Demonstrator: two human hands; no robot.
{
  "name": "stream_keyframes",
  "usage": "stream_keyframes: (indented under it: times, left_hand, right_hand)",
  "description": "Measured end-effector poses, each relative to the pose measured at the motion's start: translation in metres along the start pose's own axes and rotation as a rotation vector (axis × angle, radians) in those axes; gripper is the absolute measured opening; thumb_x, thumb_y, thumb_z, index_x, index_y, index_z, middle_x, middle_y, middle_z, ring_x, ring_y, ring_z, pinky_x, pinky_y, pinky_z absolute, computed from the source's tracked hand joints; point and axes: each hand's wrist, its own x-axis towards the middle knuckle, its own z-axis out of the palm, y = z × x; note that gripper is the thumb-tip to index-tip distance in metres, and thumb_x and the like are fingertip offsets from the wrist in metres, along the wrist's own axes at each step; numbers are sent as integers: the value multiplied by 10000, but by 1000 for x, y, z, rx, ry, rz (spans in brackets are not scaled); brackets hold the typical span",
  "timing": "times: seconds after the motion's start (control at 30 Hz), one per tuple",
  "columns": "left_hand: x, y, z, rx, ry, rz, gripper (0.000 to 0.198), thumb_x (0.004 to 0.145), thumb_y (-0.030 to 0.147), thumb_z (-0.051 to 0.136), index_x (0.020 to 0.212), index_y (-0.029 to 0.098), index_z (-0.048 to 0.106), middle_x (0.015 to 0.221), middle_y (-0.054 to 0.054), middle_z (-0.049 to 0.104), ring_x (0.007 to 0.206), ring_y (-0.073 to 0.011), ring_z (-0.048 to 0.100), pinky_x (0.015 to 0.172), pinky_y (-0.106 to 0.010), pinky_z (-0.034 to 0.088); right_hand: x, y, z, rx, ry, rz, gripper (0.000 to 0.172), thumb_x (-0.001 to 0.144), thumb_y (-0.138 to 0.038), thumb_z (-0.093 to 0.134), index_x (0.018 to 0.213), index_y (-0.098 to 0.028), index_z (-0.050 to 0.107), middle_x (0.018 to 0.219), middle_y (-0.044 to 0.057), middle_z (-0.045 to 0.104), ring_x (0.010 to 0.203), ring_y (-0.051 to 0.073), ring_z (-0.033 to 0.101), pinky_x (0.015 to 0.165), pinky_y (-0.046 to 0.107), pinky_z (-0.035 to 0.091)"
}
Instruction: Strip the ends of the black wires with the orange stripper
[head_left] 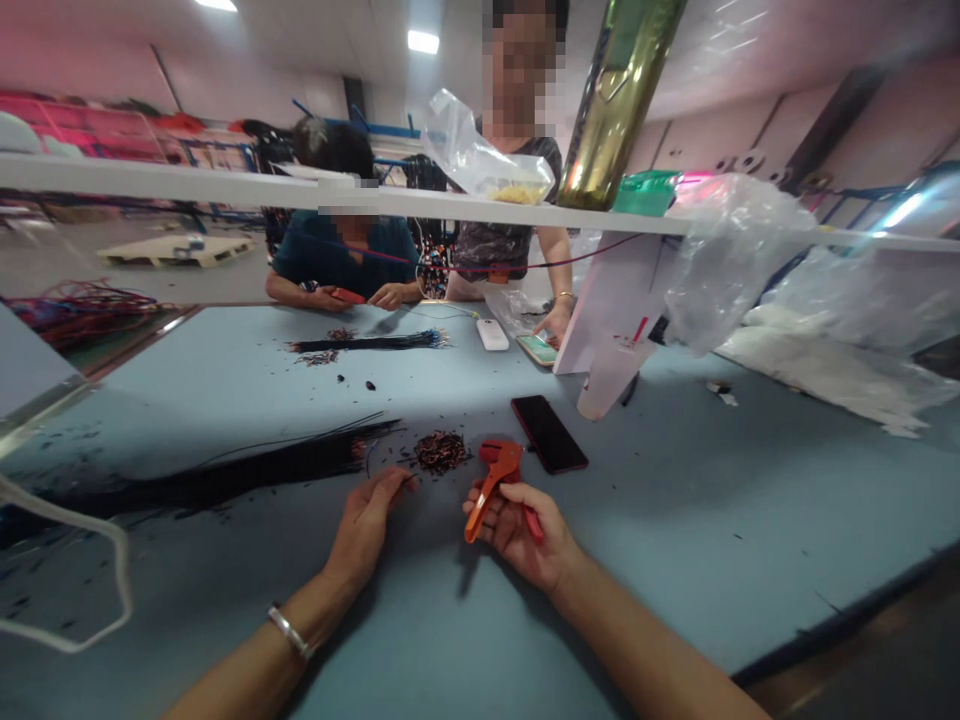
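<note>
Orange-red wire strippers rest in my right hand, palm turned up and fingers around the handles. Their jaws point away from me. My left hand pinches a thin dark wire between thumb and fingertips, a short way left of the strippers. Just beyond both hands lies a small heap of cut dark insulation bits. A long bundle of black wires stretches across the table to the left, its copper-coloured ends towards the heap.
A black phone lies right of the strippers; a plastic cup stands behind it. Across the blue table, two people sit or stand near another wire bundle. A white shelf spans above, and plastic bags lie at right.
</note>
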Motion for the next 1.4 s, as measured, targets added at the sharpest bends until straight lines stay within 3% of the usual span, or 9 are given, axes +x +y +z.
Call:
stream_keyframes:
  times: [0.2, 0.33, 0.57, 0.77, 1.03, 1.23, 1.33, 1.4]
  left_hand:
    - [3, -13, -1, -5, 19, 49, 284, 788, 441, 554, 816, 178, 658, 753, -14, 608, 714, -168, 531, 639, -240, 416]
    - [3, -11, -1, 22, -10, 89, 304, 802, 458, 559, 853, 179, 669, 632, 21, 527, 623, -138, 477, 594, -222, 388]
    - [1, 1, 0, 78, -21, 83, 310, 728, 454, 590, 690, 156, 666, 664, -17, 622, 681, -169, 532, 631, -238, 421]
    - [0, 4, 1, 71, -36, 64, 330, 698, 468, 598, 613, 151, 632, 571, 2, 560, 587, -136, 470, 546, -215, 375]
    - [-2, 3, 2, 80, -113, 40, 394, 733, 464, 572, 516, 172, 423, 504, 58, 303, 502, -81, 275, 470, -199, 233]
    - [-2, -1, 2, 44, -85, 51, 432, 739, 441, 564, 507, 199, 291, 515, 63, 225, 496, -78, 223, 464, -210, 200]
    - [-2, -2, 2, 52, -56, 42, 409, 748, 460, 558, 507, 189, 368, 505, 58, 282, 502, -89, 268, 474, -213, 234]
    - [-1, -1, 1, 54, -15, 30, 385, 768, 480, 542, 543, 174, 484, 532, 37, 397, 546, -111, 359, 514, -217, 306]
  right_hand:
    - [0, 0, 0, 6, 3, -4, 177, 765, -179, 550, 864, -91, 667, 859, 106, 726, 823, 227, 693, 744, 349, 512]
    - [0, -1, 0, 15, 5, 4, 181, 759, -168, 544, 847, -83, 678, 843, 101, 733, 813, 229, 695, 733, 349, 524]
    - [-1, -1, 2, 11, 4, 11, 181, 759, -163, 534, 826, -92, 686, 838, 103, 738, 806, 224, 694, 736, 344, 527]
    - [-1, -1, 1, 1, 8, 8, 160, 770, -165, 549, 840, -91, 671, 843, 106, 729, 820, 226, 694, 765, 356, 512]
    - [-1, -1, 1, 6, 23, 10, 161, 764, -166, 551, 841, -81, 663, 839, 117, 727, 811, 233, 695, 745, 354, 513]
    - [-1, -1, 1, -3, 12, 14, 166, 779, -160, 532, 839, -90, 669, 836, 108, 729, 810, 219, 693, 767, 347, 508]
    - [-1, -1, 2, -2, 15, 12, 172, 777, -161, 529, 836, -89, 673, 839, 114, 732, 809, 224, 693, 759, 352, 512]
    - [-1, -1, 1, 1, 18, 16, 174, 771, -160, 531, 837, -88, 675, 840, 114, 733, 808, 225, 693, 758, 353, 514]
